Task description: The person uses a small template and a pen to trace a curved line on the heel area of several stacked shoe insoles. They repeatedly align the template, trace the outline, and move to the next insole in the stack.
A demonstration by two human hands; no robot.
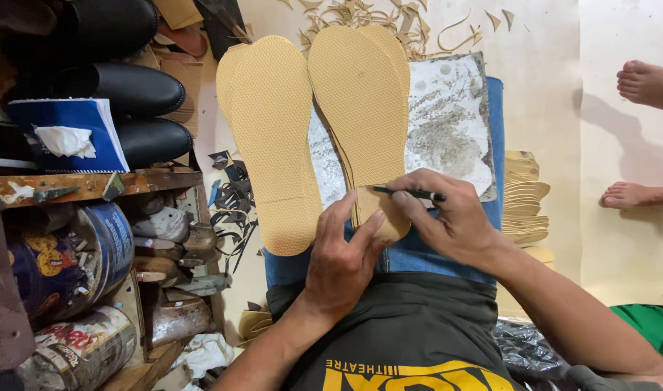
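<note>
**On the lap, a pen meeting a stack of soles**

Across the knees, the right hand (454,221) is gripping a black pen (410,193), its tip touching the heel end of a tan sole stack (360,108). The left hand (342,257) is pressing open-fingered on that heel, apparently steadying it. Beneath them, a scuffed white board (447,123) is serving as the surface. Just beside the stack, a second tan sole (270,137) is lying. Farther left, black shoes (140,90) and paint tins (93,253) are crowding the shelf; offcuts (234,195) are littering the floor.
</note>
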